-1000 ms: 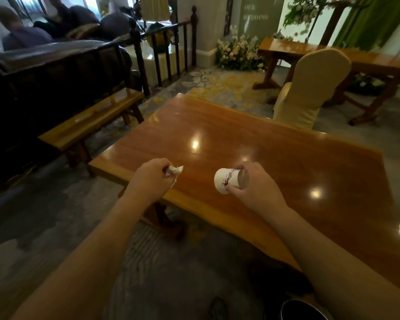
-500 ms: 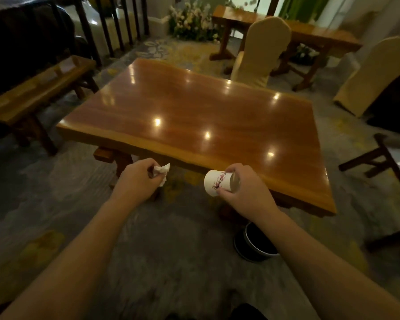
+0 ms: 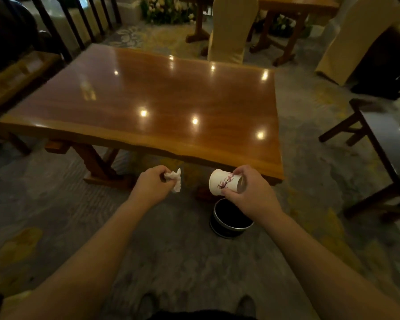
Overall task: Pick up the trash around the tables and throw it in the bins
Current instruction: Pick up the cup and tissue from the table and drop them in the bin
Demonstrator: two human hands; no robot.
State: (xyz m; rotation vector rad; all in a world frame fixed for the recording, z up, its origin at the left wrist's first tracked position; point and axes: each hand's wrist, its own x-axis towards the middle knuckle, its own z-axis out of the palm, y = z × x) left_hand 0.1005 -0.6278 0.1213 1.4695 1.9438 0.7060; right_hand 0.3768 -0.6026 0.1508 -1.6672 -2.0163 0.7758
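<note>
My left hand pinches a crumpled white tissue, which hangs from the fingers in front of the table's near edge. My right hand grips a white paper cup with a red blossom print; the cup lies on its side, its mouth turned right. Directly below and just behind the cup stands a round black bin on the carpet, its dark inside open to view. Both hands hover above the floor, the right one over the bin's near rim.
A glossy wooden table fills the middle, its trestle leg left of my hands. A wooden bench stands at left, covered chairs behind, a dark side table at right. My shoes show at the bottom.
I have stepped back from the table, so both hands now hang over the carpet instead of the tabletop. The black bin has come into view under my right hand.
</note>
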